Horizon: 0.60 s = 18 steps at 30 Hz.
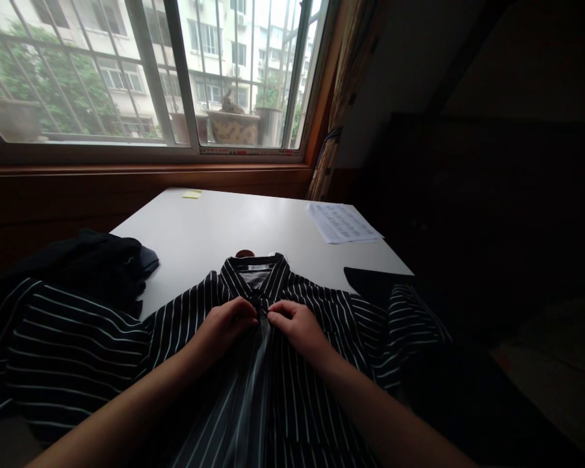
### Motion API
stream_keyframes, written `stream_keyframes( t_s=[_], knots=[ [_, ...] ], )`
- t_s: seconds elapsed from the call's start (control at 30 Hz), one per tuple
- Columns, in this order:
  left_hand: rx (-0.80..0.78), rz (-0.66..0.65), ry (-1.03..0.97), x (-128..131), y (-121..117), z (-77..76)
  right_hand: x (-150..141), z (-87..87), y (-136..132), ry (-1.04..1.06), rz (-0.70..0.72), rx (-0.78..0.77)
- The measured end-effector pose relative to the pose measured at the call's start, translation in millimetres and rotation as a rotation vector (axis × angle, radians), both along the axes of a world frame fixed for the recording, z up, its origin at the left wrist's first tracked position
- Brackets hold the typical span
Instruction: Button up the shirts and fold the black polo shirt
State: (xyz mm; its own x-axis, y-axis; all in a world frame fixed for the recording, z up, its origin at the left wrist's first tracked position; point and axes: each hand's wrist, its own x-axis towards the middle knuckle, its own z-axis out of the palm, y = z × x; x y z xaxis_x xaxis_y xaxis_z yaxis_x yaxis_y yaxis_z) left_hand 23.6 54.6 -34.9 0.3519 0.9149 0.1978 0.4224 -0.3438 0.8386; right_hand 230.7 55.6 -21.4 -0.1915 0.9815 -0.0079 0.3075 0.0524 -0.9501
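Note:
A black shirt with white stripes (pixel 307 370) lies spread on the table, its collar (pixel 229 276) toward the window and its sleeves out to both sides. Just below the collar, the fingers of my left hand (pixel 229 322) pinch one front edge of the shirt. Opposite it, my right hand (pixel 297 325) pinches the other front edge, the two sets of fingertips a small gap apart. Further down, the front hangs apart and the greyish inside shows. Any button between my fingers is too small and dark to make out.
The white table (pixel 234 218) stands below a barred window (pixel 234 71). Printed papers (pixel 344 223) lie at its far right, a yellow note (pixel 192 194) at the back edge. Dark clothing (pixel 97 266) is heaped at the left. A round brown object (pixel 245 253) sits behind the collar.

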Motion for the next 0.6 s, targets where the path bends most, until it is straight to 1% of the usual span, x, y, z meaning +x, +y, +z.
stream_keyframes(
  t_s=[0.27, 0.43, 0.5, 0.6],
  knots=[
    [-0.017, -0.003, -0.053, 3.5, 1.1, 1.1, -0.3, 4.6, -2.3, 0.031, 0.041, 0.016],
    [-0.017, 0.007, -0.082, 2.4, 0.9, 0.1, 0.9, 3.6, -2.7, 0.051, 0.06, 0.022],
    [-0.031, 0.015, -0.114, 2.3, -0.1, 0.8, 1.2, 3.3, -3.0, 0.064, 0.067, 0.015],
    [-0.076, -0.008, -0.162, 2.6, -1.7, 4.0, 1.0, 4.0, -3.3, 0.082, 0.077, 0.013]
  ],
)
